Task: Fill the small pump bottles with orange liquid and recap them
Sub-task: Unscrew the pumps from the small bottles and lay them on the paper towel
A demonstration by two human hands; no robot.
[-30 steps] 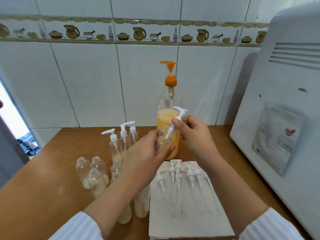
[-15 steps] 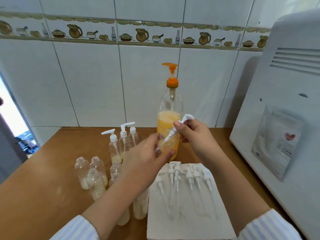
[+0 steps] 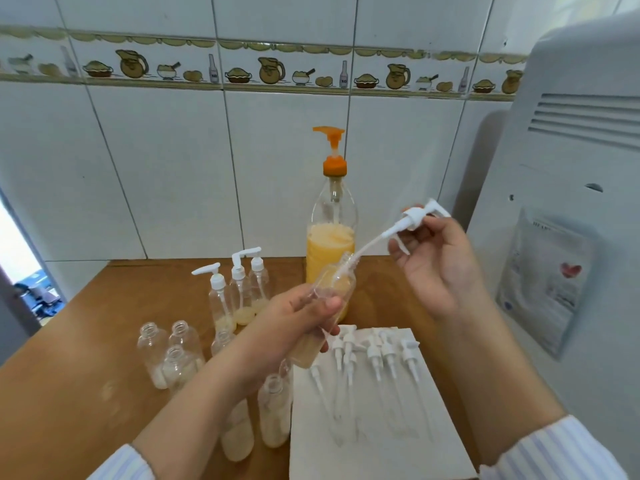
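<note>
Tilting in the left grip [image 3: 294, 317], clamped, small bottle [image 3: 327, 296] takes the tube of the right grip [image 3: 440, 268]'s pinched pump cap [image 3: 420, 214]

Bare forearms, striped white-blue sleeves [image 3: 554, 455] pushed up

Bright, even daylight w/ overexposed doorway [image 3: 14, 244] at left, wide-angle edge bowing, slight softness.

The right hand [image 3: 440, 268] now holds the white pump [image 3: 420, 216] up higher and farther to the right than before. The pump head, which sat close to the small bottle [image 3: 327, 299], is now well away from it, and only the tip of its thin tube is in the bottle's mouth. The left hand [image 3: 294, 323] tilts the bottle more.
</note>
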